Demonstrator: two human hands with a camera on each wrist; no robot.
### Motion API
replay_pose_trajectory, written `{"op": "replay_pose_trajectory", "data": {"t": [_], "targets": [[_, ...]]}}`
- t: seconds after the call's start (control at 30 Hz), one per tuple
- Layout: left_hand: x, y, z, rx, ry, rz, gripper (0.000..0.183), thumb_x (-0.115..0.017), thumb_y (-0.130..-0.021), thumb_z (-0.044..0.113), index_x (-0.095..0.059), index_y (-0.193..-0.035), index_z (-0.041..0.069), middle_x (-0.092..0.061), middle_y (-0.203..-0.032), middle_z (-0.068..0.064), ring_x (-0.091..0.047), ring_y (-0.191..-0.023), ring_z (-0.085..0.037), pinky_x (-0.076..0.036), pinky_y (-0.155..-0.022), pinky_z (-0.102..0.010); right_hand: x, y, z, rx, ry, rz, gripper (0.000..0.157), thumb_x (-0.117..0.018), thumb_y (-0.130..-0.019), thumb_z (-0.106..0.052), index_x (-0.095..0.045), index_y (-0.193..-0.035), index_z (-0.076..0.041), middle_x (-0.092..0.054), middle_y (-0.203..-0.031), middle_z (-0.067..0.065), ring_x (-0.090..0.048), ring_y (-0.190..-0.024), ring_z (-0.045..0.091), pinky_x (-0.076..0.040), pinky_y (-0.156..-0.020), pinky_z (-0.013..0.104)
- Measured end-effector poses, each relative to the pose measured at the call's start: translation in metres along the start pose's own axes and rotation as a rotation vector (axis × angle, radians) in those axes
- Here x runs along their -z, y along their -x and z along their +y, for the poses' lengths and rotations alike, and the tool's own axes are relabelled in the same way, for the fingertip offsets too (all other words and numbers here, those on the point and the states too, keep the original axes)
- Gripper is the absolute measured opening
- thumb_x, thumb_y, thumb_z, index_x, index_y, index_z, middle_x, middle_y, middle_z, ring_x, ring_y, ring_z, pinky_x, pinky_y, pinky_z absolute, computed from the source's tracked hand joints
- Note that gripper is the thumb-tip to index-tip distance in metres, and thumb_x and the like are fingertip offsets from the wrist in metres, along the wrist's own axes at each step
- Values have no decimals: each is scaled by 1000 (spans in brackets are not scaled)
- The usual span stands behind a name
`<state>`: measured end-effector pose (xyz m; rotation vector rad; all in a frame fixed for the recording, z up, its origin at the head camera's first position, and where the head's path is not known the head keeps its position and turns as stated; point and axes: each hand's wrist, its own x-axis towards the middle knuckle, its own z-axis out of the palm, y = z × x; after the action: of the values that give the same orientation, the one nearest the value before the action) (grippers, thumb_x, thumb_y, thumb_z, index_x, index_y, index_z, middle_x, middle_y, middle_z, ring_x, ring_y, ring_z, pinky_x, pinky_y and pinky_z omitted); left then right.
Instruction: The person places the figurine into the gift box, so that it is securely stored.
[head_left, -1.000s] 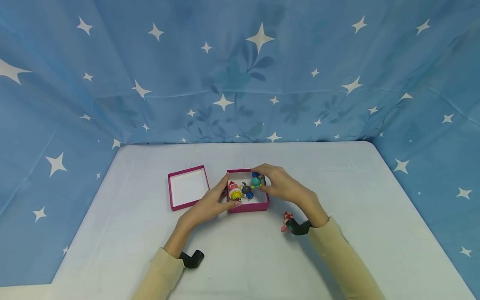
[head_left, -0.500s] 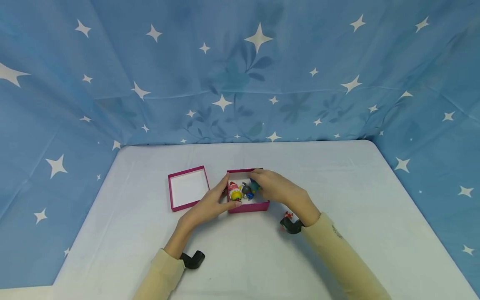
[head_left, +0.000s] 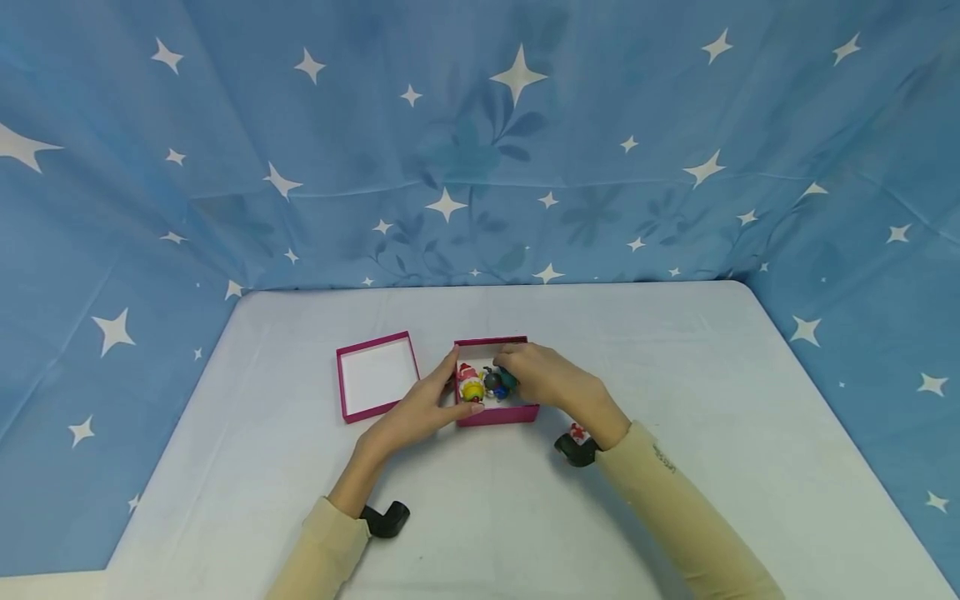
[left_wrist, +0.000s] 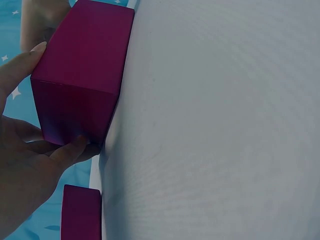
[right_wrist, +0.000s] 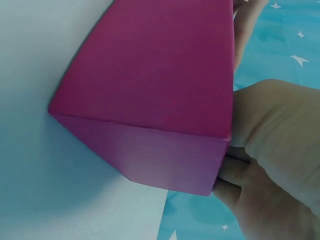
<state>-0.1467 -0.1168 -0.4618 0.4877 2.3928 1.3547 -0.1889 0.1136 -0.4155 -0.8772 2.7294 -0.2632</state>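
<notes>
A magenta box (head_left: 497, 416) with a white inside sits mid-table. My left hand (head_left: 420, 408) grips its left end, thumb at the near wall and fingers along the left side; the left wrist view shows this hand (left_wrist: 30, 155) around the box's corner. Inside lie a figurine with a red-pink top and yellow face (head_left: 470, 385) and a dark-headed blue figurine (head_left: 492, 382). My right hand (head_left: 551, 377) reaches in over the right wall, fingers bent down around a teal figurine (head_left: 509, 377), mostly hidden. In the right wrist view, the box wall (right_wrist: 150, 70) covers its fingertips.
The box lid (head_left: 378, 377), magenta-rimmed and white inside, lies inside-up just left of the box. A red and pink figurine (head_left: 578, 432) is on the table, largely covered by the black right wrist camera (head_left: 576, 451). A blue starry curtain (head_left: 480, 150) surrounds the table.
My right hand has lowered deeper into the box, taking the teal figurine down towards the dark-headed one. Its wrist has shifted left and now covers more of the red figurine. My left hand stays put.
</notes>
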Motion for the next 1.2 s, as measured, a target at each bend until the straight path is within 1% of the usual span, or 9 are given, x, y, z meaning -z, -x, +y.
{"op": "replay_pose_trajectory", "data": {"t": [0.07, 0.17, 0.23, 0.4, 0.63, 0.87, 1.07, 1.2], "targets": [[0, 0, 0, -4, 7, -2, 104, -74, -94, 45, -5, -167, 20, -17, -172, -4, -27, -156, -23, -30, -125, -46, -1, -1, 1, 6, 15, -11, 44, -83, -81, 3, -72, -124, -2, -73, -120, 11, -68, -108, 26, -55, -103, 44], [1, 0, 0, -6, 8, -8, 104, -74, -94, 46, -5, -167, 19, -18, -172, -4, -28, -156, -23, -31, -125, -45, -2, -3, 3, 10, 29, -21, 42, -82, -81, 3, -74, -122, -2, -73, -119, 12, -67, -111, 27, -54, -106, 45], [1, 0, -1, -7, 5, -9, 104, -74, -94, 46, -5, -167, 19, -18, -172, -4, -28, -156, -23, -31, -124, -45, -3, -3, 4, 20, 37, -14, 42, -82, -82, 2, -74, -122, -2, -73, -121, 12, -67, -114, 28, -52, -108, 46], [2, 0, -1, -8, -3, 2, 104, -74, -94, 48, -5, -167, 20, -18, -172, -4, -27, -156, -24, -30, -125, -46, -5, -3, 6, 60, 51, 12, 38, -80, -83, 2, -74, -121, -3, -73, -120, 11, -66, -116, 29, -48, -112, 48], [1, 1, 0, -2, 5, -1, 104, -74, -94, 47, -5, -167, 19, -18, -173, -5, -26, -156, -24, -29, -125, -47, -8, -4, 7, 72, 64, 3, 42, -83, -81, -1, -74, -122, -4, -73, -122, 11, -63, -119, 32, -42, -116, 52], [1, 0, 1, 10, 8, -1, 103, -74, -94, 46, -6, -167, 20, -19, -172, -4, -26, -156, -22, -29, -125, -46, -7, -3, 7, 52, 36, -3, 47, -86, -79, -1, -73, -123, -4, -73, -123, 12, -63, -119, 32, -45, -115, 52], [0, 0, 1, 8, 4, -2, 103, -74, -94, 44, -5, -167, 19, -19, -172, -5, -26, -156, -23, -29, -125, -46, -6, -3, 5, 59, 45, -9, 43, -85, -80, 1, -74, -121, -2, -73, -120, 12, -64, -117, 32, -46, -113, 52], [0, 0, 2, 9, 7, -4, 103, -74, -95, 43, -5, -167, 19, -18, -172, -5, -26, -157, -23, -29, -125, -46, -6, -4, 5, 60, 62, -22, 41, -84, -80, 3, -74, -120, -2, -74, -117, 12, -66, -113, 29, -49, -111, 48]]}}
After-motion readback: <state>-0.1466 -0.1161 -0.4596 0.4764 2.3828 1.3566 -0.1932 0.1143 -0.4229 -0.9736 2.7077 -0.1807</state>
